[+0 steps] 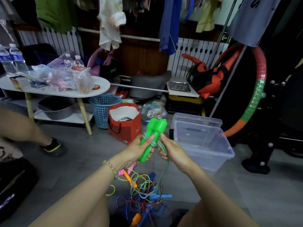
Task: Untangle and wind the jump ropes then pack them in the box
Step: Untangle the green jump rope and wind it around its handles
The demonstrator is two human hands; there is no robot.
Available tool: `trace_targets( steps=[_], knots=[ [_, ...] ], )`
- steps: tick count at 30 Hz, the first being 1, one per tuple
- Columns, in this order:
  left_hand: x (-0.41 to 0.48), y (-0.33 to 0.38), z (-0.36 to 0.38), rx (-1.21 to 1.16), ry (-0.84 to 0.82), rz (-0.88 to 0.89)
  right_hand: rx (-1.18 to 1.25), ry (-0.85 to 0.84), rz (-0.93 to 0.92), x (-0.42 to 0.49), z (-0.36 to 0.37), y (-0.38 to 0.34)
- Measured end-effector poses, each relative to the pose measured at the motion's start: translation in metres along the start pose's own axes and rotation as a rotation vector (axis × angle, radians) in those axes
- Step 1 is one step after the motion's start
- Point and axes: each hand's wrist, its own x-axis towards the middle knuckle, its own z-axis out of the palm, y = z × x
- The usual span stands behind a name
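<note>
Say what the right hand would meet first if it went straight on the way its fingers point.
The green handles: the right hand points up-left at them, thumb tip seemingly touching one, while pinching the braided rope. Depth is hard to judge.

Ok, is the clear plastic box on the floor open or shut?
Open. The clear plastic box has no lid on top; what looks like its lid stands behind it, and nothing shows inside.
</note>
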Motion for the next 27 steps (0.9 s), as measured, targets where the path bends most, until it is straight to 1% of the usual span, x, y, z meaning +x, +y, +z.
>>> trace_targets(
  steps=[2,4,6,8,11,15,18,20,23,24,25,27],
  knots=[
    [0.004,-0.005,0.002,-0.012,0.043,0.015,-0.120,-0.006,-0.005,-0.005,-0.007,0.006],
    [0.007,-0.010,0.008,0.021,0.061,0.029,-0.297,-0.033,-0.042,-0.010,-0.016,0.013],
    [0.012,-0.016,0.015,0.096,0.092,0.027,-0.499,-0.081,-0.067,-0.018,-0.029,0.017],
    [0.019,-0.020,0.022,0.203,0.093,0.006,-0.599,-0.121,-0.028,-0.027,-0.041,0.018],
    [0.028,-0.027,0.030,0.394,-0.001,-0.031,-0.635,-0.111,0.026,-0.038,-0.058,0.016],
    [0.032,-0.022,0.041,0.719,-0.224,-0.001,-0.435,-0.034,0.088,-0.048,-0.082,0.014],
    [0.031,-0.006,0.052,0.976,-0.381,0.060,-0.399,-0.056,0.114,-0.056,-0.096,0.012],
    [0.030,0.000,0.063,1.154,-0.420,0.124,-0.467,-0.073,0.092,-0.058,-0.096,0.010],
    [0.035,-0.002,0.085,1.526,-0.415,0.257,-0.657,-0.047,-0.031,-0.057,-0.097,0.004],
    [0.037,-0.003,0.091,1.602,-0.417,0.307,-0.682,-0.031,-0.066,-0.058,-0.099,0.002],
    [0.039,-0.001,0.096,1.632,-0.431,0.340,-0.679,-0.004,-0.088,-0.059,-0.103,0.000],
    [0.041,0.006,0.101,1.626,-0.481,0.350,-0.596,0.064,-0.090,-0.064,-0.115,-0.003]
  ],
)
